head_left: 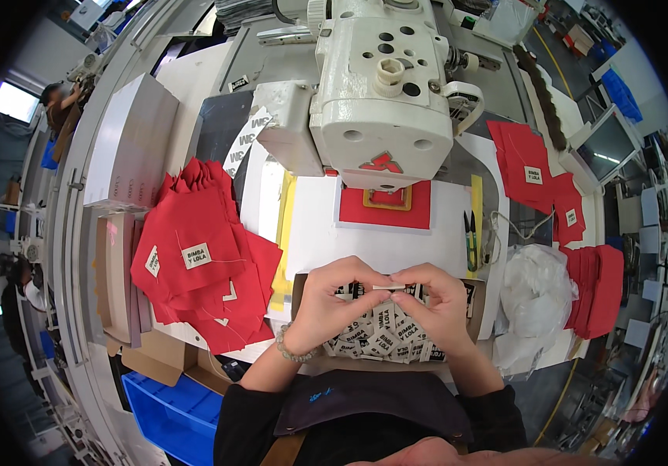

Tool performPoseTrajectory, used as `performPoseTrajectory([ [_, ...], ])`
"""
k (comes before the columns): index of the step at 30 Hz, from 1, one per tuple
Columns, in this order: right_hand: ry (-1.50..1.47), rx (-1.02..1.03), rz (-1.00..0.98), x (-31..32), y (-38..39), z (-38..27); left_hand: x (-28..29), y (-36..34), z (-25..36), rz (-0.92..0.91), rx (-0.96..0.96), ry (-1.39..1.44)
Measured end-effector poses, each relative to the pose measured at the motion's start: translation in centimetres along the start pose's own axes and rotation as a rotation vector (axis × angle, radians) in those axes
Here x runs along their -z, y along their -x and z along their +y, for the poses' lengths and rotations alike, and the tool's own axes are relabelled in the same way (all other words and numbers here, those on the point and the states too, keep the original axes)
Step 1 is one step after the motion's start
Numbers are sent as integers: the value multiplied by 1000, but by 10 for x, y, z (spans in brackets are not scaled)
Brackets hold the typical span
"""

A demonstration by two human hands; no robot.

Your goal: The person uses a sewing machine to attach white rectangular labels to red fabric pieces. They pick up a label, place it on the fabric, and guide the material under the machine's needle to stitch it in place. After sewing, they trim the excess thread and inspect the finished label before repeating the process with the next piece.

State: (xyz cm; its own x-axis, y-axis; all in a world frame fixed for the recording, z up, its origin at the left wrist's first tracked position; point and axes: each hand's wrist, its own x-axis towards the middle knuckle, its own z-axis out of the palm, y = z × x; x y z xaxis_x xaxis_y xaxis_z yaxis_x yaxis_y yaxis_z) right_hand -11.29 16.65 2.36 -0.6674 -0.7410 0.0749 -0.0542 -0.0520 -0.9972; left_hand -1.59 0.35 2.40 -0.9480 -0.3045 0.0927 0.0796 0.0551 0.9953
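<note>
My left hand, with a beaded bracelet on its wrist, and my right hand meet above a shallow cardboard box. Between their thumbs and forefingers they pinch a small white fabric label, seen nearly edge-on. A heap of loose white labels with dark lettering lies in the box, partly covered by my hands. Just beyond, a red fabric piece sits under the head of a white sewing machine, with a yellowish clamp frame on it.
Red fabric pieces with labels are stacked at the left, beside a white box. Thread snips lie right of the machine. Further right are a clear plastic bag and more red pieces. A blue bin stands lower left.
</note>
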Motion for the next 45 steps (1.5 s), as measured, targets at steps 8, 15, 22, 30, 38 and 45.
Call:
performPoseTrajectory([
  [8,53,-13,98,-5,2,-2,-3,0,0,64,-54,44],
  [15,117,86,125,-7,3,0,-6,1,0,83,-54,56],
  [22,138,197,141,-7,2,3,-5,1,5,91,-125,-167],
  [30,137,181,156,-7,1,5,-5,0,7,92,-159,-259],
  [38,163,143,157,-7,2,4,-6,-2,8,90,-137,-321],
  [45,145,120,177,-7,2,5,-7,-5,9,78,-160,-389],
])
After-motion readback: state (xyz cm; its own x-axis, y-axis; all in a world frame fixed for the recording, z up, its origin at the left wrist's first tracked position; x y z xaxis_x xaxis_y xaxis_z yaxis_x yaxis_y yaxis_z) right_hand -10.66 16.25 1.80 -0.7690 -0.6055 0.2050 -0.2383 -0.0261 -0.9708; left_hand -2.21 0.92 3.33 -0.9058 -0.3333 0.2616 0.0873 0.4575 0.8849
